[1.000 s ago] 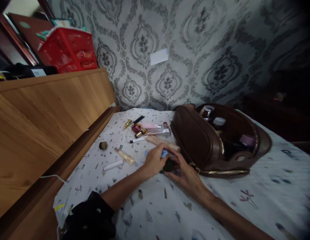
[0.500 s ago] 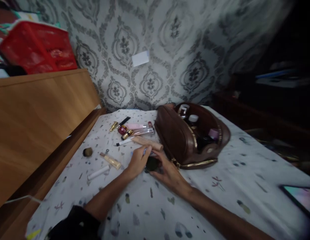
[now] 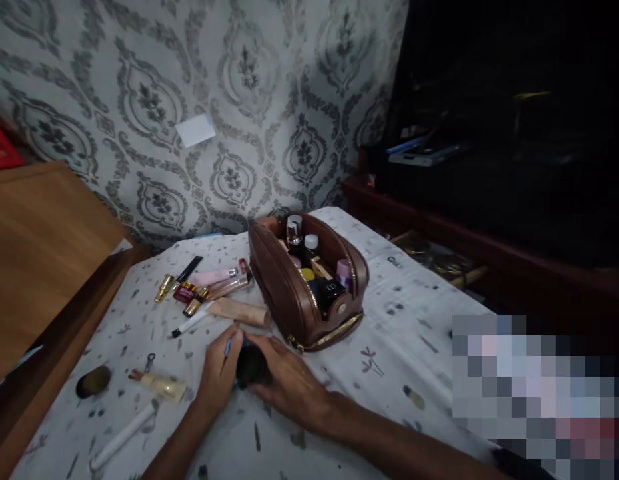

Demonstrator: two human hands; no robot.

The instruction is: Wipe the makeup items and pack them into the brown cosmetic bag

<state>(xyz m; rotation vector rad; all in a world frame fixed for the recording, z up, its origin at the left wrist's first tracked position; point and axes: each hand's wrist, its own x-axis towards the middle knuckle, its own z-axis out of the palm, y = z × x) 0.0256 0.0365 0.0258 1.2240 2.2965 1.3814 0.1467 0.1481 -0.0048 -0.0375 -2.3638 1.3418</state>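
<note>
A dark, rounded object (image 3: 252,366) is between my two hands, low over the tablecloth; its kind is not clear. My right hand (image 3: 292,381) curls round its right side, fingers closed. At its left edge my left hand (image 3: 220,368) has thumb and fingers pressed together, with a bit of blue (image 3: 228,347) showing there. Just beyond my fingertips lies a beige tube (image 3: 239,311). To the right behind my hands stands an open brown leather bag (image 3: 284,287), holding several bottles and a black Dior-marked item (image 3: 332,291).
Left of my hands lie a cream-coloured tube (image 3: 163,387), a white stick (image 3: 123,435) and a dark round brush or pot (image 3: 93,382). Several cosmetics, including a red jar (image 3: 184,291) and a pink tube (image 3: 209,277), lie behind. A wooden panel (image 3: 49,240) borders the table's left side.
My view has turned to the right, so the bag and table sit farther left in it. Both hands stay around the dark object, and more of the bag's contents shows.
</note>
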